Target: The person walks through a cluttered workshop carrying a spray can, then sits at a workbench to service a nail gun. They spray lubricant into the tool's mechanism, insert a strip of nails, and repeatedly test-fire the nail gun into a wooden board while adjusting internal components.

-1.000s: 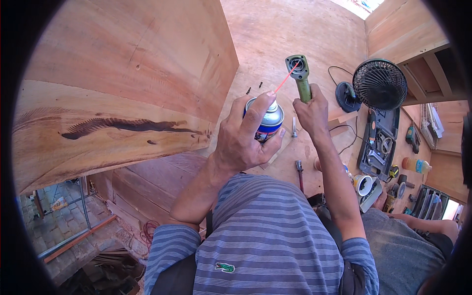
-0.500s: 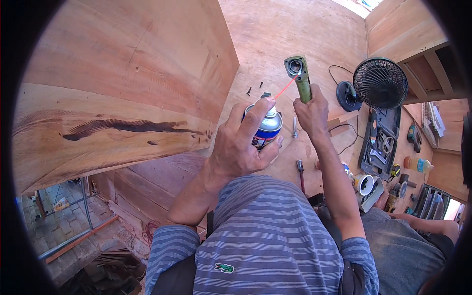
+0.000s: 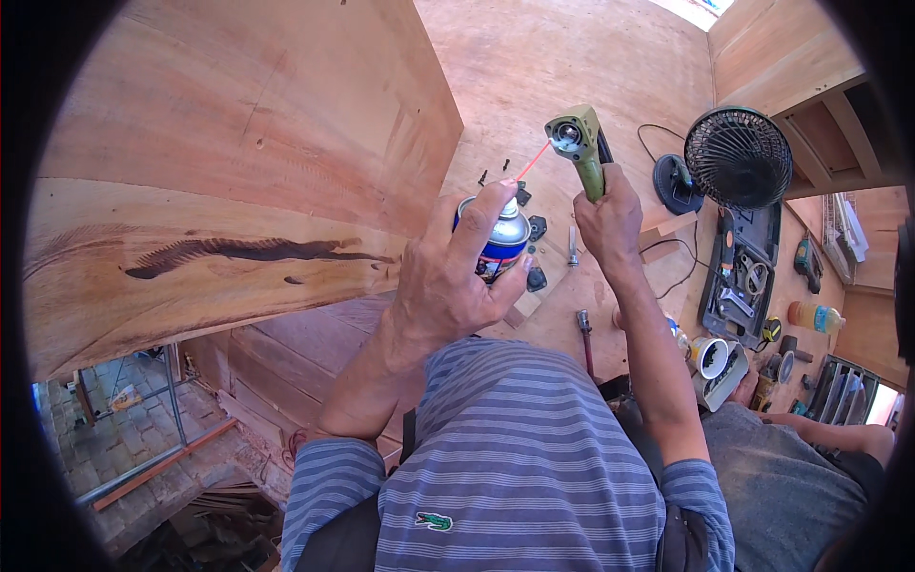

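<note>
Bright daylight; white opening top right blew out. Silver-and-blue metal spray can glinted. Lower left sat dim. Fisheye bent straight edges; rim went black.

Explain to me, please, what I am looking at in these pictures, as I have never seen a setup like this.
There is no robot here, only a person working bare-handed. The view comes from a fisheye camera on that person's head, looking down; straight edges bend near its rim, and its left is the person's left. The left grip holds a can whose red straw ends by a green tool. The right grip holds that tool by its handle. On the wooden surface lie small dark screws, black parts and an open tool case; a fan stands there too. At the lower right, another person is partly in view.
</note>
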{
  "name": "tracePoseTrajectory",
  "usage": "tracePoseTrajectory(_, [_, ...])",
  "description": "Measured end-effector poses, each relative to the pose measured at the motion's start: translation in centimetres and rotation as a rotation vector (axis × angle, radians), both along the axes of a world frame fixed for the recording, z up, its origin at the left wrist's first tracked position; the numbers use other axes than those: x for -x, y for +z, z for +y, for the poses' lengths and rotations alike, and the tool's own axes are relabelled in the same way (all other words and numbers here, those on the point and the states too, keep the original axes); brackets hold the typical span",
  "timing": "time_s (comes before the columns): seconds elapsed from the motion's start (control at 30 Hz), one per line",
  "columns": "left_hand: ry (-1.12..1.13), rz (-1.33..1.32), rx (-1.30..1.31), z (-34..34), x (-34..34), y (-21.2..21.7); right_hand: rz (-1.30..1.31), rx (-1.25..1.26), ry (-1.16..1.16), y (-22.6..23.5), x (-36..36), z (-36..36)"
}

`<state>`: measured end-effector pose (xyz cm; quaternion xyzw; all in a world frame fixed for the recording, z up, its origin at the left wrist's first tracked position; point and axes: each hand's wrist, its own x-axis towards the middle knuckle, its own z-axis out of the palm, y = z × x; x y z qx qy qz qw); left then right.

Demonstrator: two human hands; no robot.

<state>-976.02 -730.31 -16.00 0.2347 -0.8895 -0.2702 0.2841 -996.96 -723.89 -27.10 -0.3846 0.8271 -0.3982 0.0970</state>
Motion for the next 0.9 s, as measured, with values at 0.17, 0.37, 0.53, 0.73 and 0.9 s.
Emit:
tracePoseTrajectory(0.17, [-0.007, 0.105, 0.049, -0.3, 0.5, -0.6, 0.065, 0.01, 0.001, -0.3, -0.1, 0.2])
tracePoseTrajectory(0.37, [0.001, 0.089, 0.071, -0.5, 1.0, -0.7, -0.007, -0.017, 0.003, 0.1, -0.5, 0.2])
tracePoseTrajectory(0.53, [-0.016, 0.091, 0.088, -0.7, 1.4, -1.1, -0.068, -0.043, -0.006, 0.5, -0.9, 0.2])
tracePoseTrajectory(0.73, [-0.048, 0.117, 0.078, -0.5, 1.8, -1.1, -0.13, -0.036, 0.011, 0.6, -1.2, 0.1])
tracePoseTrajectory(0.9, [-0.066, 0.126, 0.081, -0.4, 1.8, -1.2, -0.151, -0.038, 0.001, 0.4, -1.1, 0.1])
